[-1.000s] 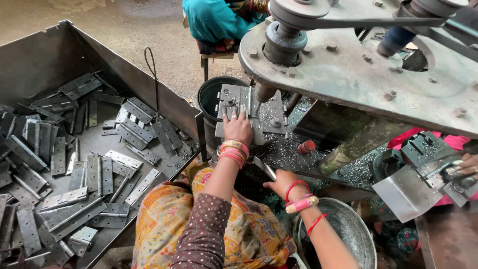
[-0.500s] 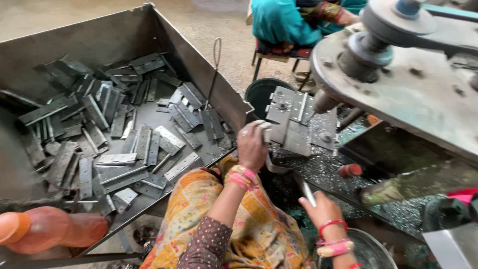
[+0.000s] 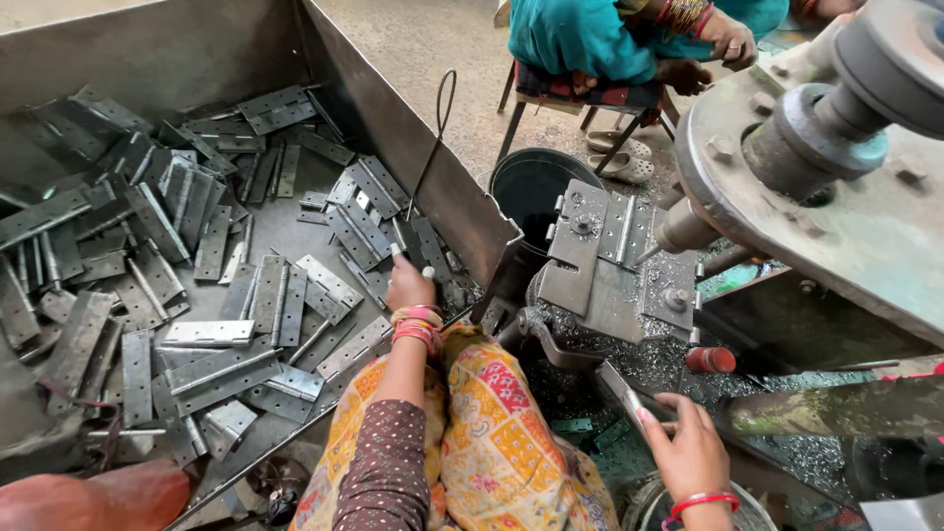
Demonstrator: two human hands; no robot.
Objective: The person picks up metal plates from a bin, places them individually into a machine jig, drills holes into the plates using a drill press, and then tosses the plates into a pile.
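Observation:
My left hand reaches into the big steel bin and lies on the heap of flat grey hinges at its near right corner. Its fingers curl down among the hinges, so any grip is hidden. My right hand is low at the right, fingers closed around one flat metal hinge that points up and left. Between the hands stands the drill jig plate, with the drill spindle above its right side and nothing held on it.
Metal shavings cover the bench below the jig. A dark round bucket stands behind the jig. Another person in teal sits on a stool beyond. The machine's heavy pulley housing overhangs the right side. An orange bottle lies at the bottom left.
My left hand has left the jig plate and moved left and down into the bin of hinges. My right hand stays low, still holding its hinge. The view has swung left.

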